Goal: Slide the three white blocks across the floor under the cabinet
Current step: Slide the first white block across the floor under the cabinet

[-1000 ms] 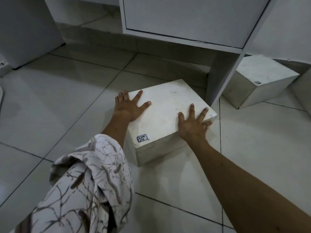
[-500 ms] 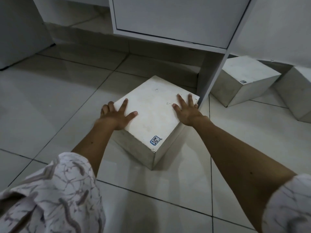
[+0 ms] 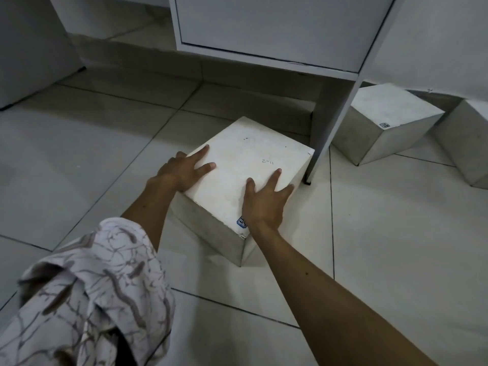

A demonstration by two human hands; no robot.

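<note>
A white block (image 3: pixel 248 165) sits on the tiled floor just in front of the white cabinet (image 3: pixel 277 25), its far right corner close to the cabinet's side panel (image 3: pixel 332 128). My left hand (image 3: pixel 182 170) lies flat on the block's left top edge, fingers spread. My right hand (image 3: pixel 266 202) presses flat on its near right top, covering part of a blue label. A second white block (image 3: pixel 383 120) stands right of the panel. A third white block (image 3: pixel 467 138) shows partly at the right edge.
The shaded gap under the cabinet (image 3: pixel 237 75) opens beyond the block. A white panel (image 3: pixel 31 48) stands at the far left. Tiled floor (image 3: pixel 79 143) stretches left of the block. My patterned sleeve (image 3: pixel 87 294) fills the lower left.
The block has turned, its labelled corner swinging toward my right side and under my right hand. Both hands have shifted along with it on its top.
</note>
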